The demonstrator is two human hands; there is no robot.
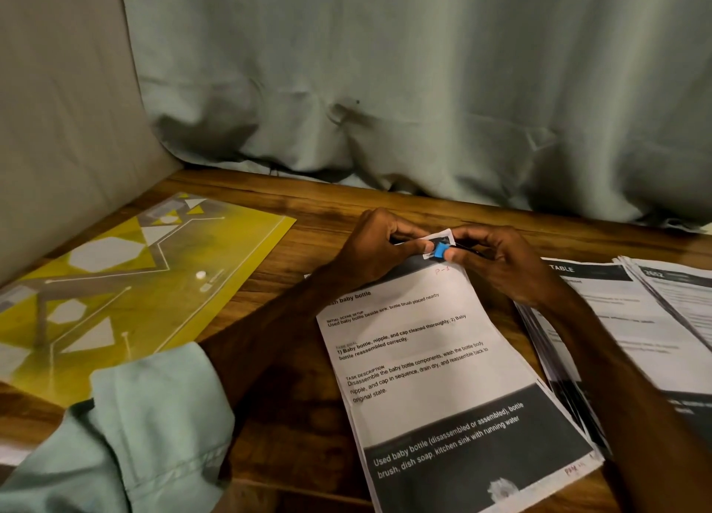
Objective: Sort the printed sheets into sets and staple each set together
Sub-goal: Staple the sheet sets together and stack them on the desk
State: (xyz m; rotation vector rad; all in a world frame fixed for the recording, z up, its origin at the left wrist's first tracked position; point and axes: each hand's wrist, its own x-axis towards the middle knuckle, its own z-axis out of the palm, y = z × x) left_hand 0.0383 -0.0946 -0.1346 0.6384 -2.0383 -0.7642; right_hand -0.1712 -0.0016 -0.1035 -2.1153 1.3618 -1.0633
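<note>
A set of printed sheets (pixel 431 358), headed "baby bottle", lies on the wooden table in front of me. Its top right corner is lifted between both hands. My left hand (pixel 375 248) pinches the corner from the left. My right hand (pixel 501 262) grips a small blue and black stapler (pixel 443 249) that sits on that corner. Most of the stapler is hidden by my fingers. More printed sheets (pixel 624 320) lie fanned in a stack to the right, partly under my right forearm.
A yellow patterned folder (pixel 127 281) lies flat at the left of the wooden table (pixel 308 212). A pale green curtain (pixel 424 88) hangs along the table's far edge, and a grey panel stands at the left. My rolled green sleeve fills the near left.
</note>
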